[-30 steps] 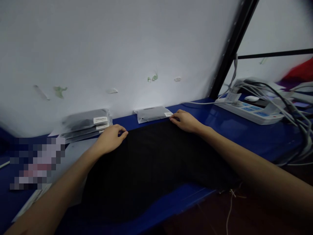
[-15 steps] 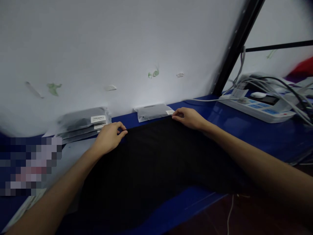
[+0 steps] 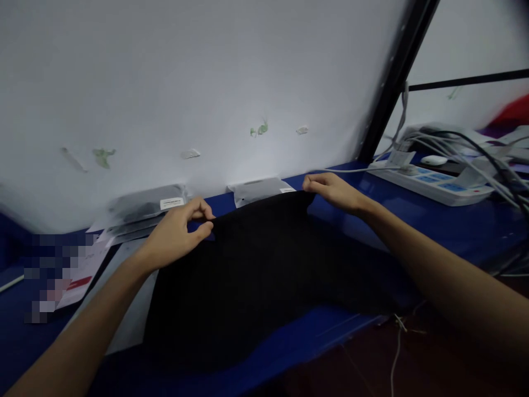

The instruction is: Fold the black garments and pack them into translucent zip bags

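A piece of black cloth [image 3: 256, 264], perhaps a garment, spreads over the blue table. My left hand [image 3: 182, 226] pinches its far left corner between thumb and fingers. At the far right corner, my right hand [image 3: 326, 189] grips the edge in closed fingers, lifting it slightly off the table. The far edge is stretched between both hands, and the near part hangs low toward the table's front edge. Just behind the cloth lies a grey plastic packet [image 3: 260, 190] with a white label. A stack of similar labelled packets [image 3: 144, 204] sits beyond my left hand.
A white power strip [image 3: 433, 184] with several cables stands at the right on the blue table [image 3: 372, 220]. A white wall [image 3: 231, 71] rises behind. Papers [image 3: 82, 270] and a pale plastic bag [image 3: 128, 320] lie left. A thin cord [image 3: 397, 353] hangs below the front edge.
My right hand has moved slightly right and up, raising the cloth's far right corner. The far edge is now lifted and curved. My left hand keeps hold near the same spot.
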A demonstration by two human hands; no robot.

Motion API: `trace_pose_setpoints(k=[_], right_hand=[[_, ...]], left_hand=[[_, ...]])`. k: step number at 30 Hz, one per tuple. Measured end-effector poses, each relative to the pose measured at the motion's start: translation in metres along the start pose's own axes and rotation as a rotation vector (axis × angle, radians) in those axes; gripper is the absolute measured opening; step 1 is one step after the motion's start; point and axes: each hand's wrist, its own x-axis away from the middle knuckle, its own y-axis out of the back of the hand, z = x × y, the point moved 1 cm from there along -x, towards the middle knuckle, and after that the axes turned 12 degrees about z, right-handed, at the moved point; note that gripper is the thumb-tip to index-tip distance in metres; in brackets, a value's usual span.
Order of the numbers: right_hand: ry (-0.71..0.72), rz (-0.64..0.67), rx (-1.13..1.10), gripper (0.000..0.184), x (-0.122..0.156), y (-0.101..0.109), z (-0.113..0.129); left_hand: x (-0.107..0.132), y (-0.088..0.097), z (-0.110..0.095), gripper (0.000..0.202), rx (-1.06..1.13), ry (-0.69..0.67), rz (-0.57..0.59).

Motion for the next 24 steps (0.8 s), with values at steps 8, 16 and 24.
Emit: trace_pose_setpoints(k=[8, 16, 24], right_hand=[[-0.014, 0.205, 0.109, 0.026, 0.008, 0.000, 0.012], [-0.052, 0.435, 0.258, 0.019, 0.004, -0.006, -0.012], [-0.082, 0.223, 0.370, 0.018, 0.001, -0.013, -0.011]], left_hand=[[0.017, -0.013, -0.015, 0.024, -0.182, -0.027, 0.031], [0.018, -0.037, 0.010, 0.029, -0.475, -0.138, 0.133], [0.015, -0.038, 0.007, 0.039, -0.444, 0.066, 0.086]])
